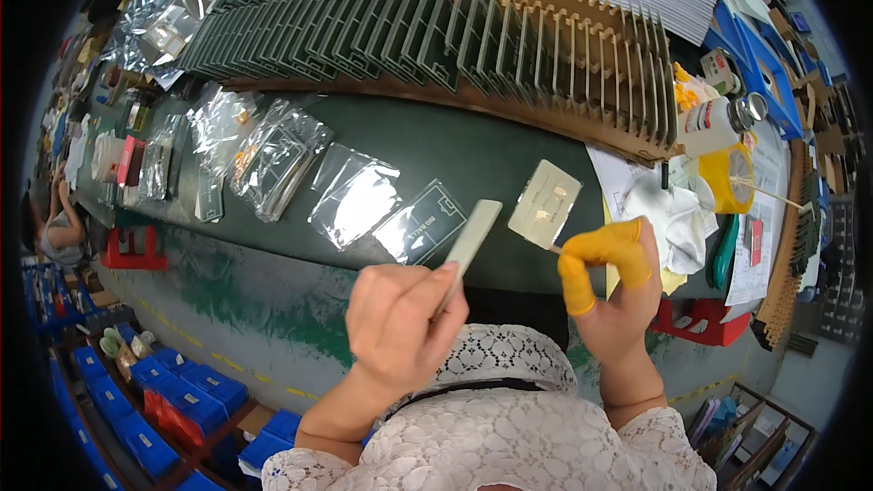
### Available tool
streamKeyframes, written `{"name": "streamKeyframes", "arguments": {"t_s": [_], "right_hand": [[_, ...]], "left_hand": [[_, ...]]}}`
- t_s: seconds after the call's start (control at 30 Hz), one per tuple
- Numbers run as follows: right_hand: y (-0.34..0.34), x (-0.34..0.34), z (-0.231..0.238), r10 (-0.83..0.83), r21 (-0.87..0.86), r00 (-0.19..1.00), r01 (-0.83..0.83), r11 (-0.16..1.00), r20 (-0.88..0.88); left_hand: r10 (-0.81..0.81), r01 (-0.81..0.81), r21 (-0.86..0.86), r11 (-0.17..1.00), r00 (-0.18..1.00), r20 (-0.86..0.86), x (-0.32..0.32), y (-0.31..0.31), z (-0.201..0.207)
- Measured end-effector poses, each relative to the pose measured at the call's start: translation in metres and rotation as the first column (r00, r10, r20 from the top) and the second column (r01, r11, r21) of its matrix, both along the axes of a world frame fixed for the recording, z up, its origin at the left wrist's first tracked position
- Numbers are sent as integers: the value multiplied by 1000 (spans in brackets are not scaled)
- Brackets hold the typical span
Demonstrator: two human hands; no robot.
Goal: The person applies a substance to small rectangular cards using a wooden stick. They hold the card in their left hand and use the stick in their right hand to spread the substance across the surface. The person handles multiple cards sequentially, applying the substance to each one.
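My left hand (pixel 405 323) is closed around a thin, flat, pale panel (pixel 477 223), tilted so that mostly its narrow side shows. Yellow finger covers sit on two fingers of my right hand (pixel 618 282). These fingers are bent together in a pinch, and a short bit of a thin stick (pixel 556 249) pokes out beside them. Near that tip, a cream card (pixel 546 203) with a small printed design lies on the dark green tabletop (pixel 382 118). A dark panel in a clear bag (pixel 421 223) lies beyond my left hand.
A slotted cardboard rack (pixel 536 114) holds several upright dark green panels across the back. More clear bags (pixel 277 159) lie left. To the right stand a metal-capped bottle (pixel 718 123), a yellow container (pixel 727 177) with a stick, and a white cloth (pixel 677 227). Blue bins (pixel 186 395) are low left.
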State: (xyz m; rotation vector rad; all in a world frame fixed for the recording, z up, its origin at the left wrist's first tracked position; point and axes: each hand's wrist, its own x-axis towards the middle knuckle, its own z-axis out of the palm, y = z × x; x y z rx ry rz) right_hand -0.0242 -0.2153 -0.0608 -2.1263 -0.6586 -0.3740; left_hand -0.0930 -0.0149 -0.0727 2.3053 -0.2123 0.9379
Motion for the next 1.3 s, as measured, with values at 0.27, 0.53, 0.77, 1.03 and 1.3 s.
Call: {"name": "streamKeyframes", "arguments": {"t_s": [0.27, 0.53, 0.77, 1.03, 1.3], "right_hand": [[-31, 14, -31, -55, -357, 997, 73, 931, 60], [-30, 16, -36, -40, -380, 998, 54, 923, 45], [-27, 11, -27, -68, -182, 992, 48, 982, -106], [1, -5, 8, 195, 215, 963, -155, 964, -183], [9, -5, 6, 137, 148, 984, -120, 982, -110]], "left_hand": [[77, -76, 13, 997, 997, -8, 2, 7, -3], [52, -52, 8, 999, 999, -9, 3, 3, -1], [17, -17, 11, 1000, 1000, 5, 2, 1, -5], [-17, 18, 49, 999, 1000, -10, -2, -2, -1], [-28, 31, 46, 998, 998, -57, -5, -2, 6]]}}
